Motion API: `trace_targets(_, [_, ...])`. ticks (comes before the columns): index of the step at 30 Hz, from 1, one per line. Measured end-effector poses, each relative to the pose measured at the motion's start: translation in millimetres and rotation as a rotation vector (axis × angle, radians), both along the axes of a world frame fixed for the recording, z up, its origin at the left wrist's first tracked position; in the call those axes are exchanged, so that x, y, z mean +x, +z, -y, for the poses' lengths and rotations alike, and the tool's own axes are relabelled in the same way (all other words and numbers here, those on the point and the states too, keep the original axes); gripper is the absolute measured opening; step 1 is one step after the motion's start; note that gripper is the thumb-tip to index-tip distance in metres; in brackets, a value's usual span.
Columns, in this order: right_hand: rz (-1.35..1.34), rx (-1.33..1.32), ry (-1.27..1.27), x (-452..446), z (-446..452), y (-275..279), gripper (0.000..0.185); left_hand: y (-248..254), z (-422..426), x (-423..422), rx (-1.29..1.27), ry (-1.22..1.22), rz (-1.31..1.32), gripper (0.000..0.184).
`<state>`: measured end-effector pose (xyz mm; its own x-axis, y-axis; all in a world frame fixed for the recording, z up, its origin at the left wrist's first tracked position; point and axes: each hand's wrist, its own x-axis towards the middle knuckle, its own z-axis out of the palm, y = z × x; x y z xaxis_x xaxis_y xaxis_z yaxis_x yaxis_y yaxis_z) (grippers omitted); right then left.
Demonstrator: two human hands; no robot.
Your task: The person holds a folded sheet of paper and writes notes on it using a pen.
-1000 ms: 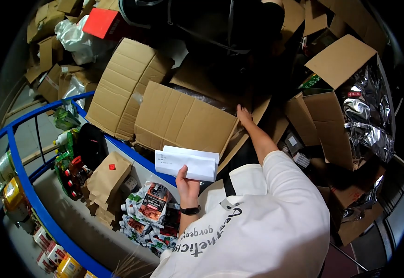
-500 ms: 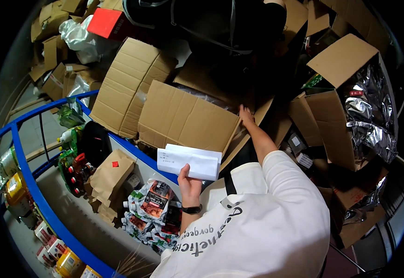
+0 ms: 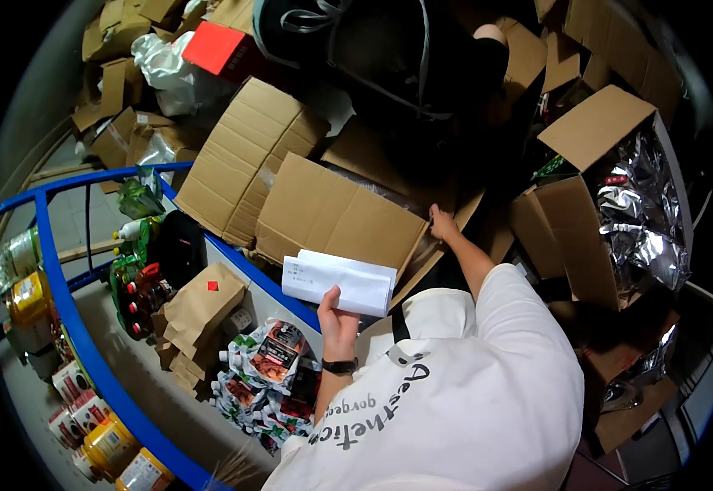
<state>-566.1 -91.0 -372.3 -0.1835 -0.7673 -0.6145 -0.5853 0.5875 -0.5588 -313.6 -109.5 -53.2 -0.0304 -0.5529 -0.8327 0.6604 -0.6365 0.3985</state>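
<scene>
My left hand [image 3: 340, 326], a dark band at its wrist, grips a folded white paper sheet [image 3: 338, 286] with lines of small print. The sheet is held in front of an open cardboard box [image 3: 336, 204], whose near flap stands up. At the box's right corner is my right hand [image 3: 444, 224], its fingers closed on the edge of the cardboard. Clear plastic [image 3: 373, 184] shows just inside the opening; deeper contents are hidden in shadow.
A blue-railed cart [image 3: 58, 270] at left holds pouches with spouts [image 3: 270, 360], a brown paper bag [image 3: 201, 307] and bottles [image 3: 145, 295]. Another person in dark clothing [image 3: 381, 49] is across from me. At right stands an open carton [image 3: 569, 229] with silver packs [image 3: 643, 204].
The view has shifted, so most things sit slightly lower and to the right. My right hand's fingers have drawn in at the box's corner. The paper stays in my left hand.
</scene>
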Motion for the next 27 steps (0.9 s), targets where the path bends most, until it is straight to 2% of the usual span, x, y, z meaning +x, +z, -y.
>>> trace_targets(2, [0.036, 0.008, -0.025, 4.9, -4.0, 20.4, 0.042, 3.7, 0.5, 0.4, -0.023, 0.007, -0.019, 0.046])
trace_targets(3, [0.033, -0.105, -0.048, 7.9, -9.8, 23.1, 0.038, 3.8, -0.3, 1.9, -0.036, 0.015, -0.032, 0.046])
trace_targets(6, [0.026, -0.171, -0.041, 9.9, -17.9, 52.4, 0.034, 5.7, -0.7, 6.0, -0.071, 0.046, -0.059, 0.045])
trace_targets(8, [0.041, -0.124, -0.025, 3.8, -21.7, 64.2, 0.033, 8.3, -0.9, 9.8, -0.105, 0.062, -0.077, 0.044])
trace_targets(12, [-0.100, -0.073, 0.057, -12.9, -23.0, 93.0, 0.027, 9.6, 4.2, 22.2, -0.168, 0.113, -0.104, 0.039])
trace_targets(14, [0.095, -0.218, -0.016, -23.9, -21.4, 74.1, 0.023, 5.2, 4.9, 27.9, -0.228, 0.137, -0.069, 0.038])
trace_targets(15, [0.090, -0.290, -0.050, -23.5, -15.5, 75.6, 0.023, 5.7, 5.2, 29.5, -0.267, 0.151, -0.080, 0.037])
trace_targets(16, [-0.012, -0.274, 0.004, -19.0, -6.1, 105.5, 0.027, 7.8, 6.1, 29.6, -0.286, 0.172, -0.111, 0.038])
trace_targets(18, [0.430, -0.418, -0.155, -1.6, 11.2, 124.5, 0.028, 8.8, 7.8, 28.8, -0.334, 0.218, -0.115, 0.039])
trace_targets(20, [0.905, -0.354, -0.137, 27.5, 28.6, 200.3, 0.023, 19.5, 8.5, 24.5, -0.383, 0.263, -0.165, 0.038])
trace_targets(23, [1.222, -0.317, -0.065, 72.7, 35.8, 305.3, 0.026, 24.9, 10.5, 18.3, -0.451, 0.305, -0.206, 0.038])
trace_targets(24, [1.106, -0.230, -0.112, 85.4, 40.8, 326.5, 0.028, 26.8, 9.6, 16.6, -0.476, 0.303, -0.171, 0.039])
trace_targets(27, [1.071, -0.377, -0.199, 100.9, 47.3, 356.9, 0.031, 39.6, 11.7, 11.4, -0.548, 0.274, -0.075, 0.043])
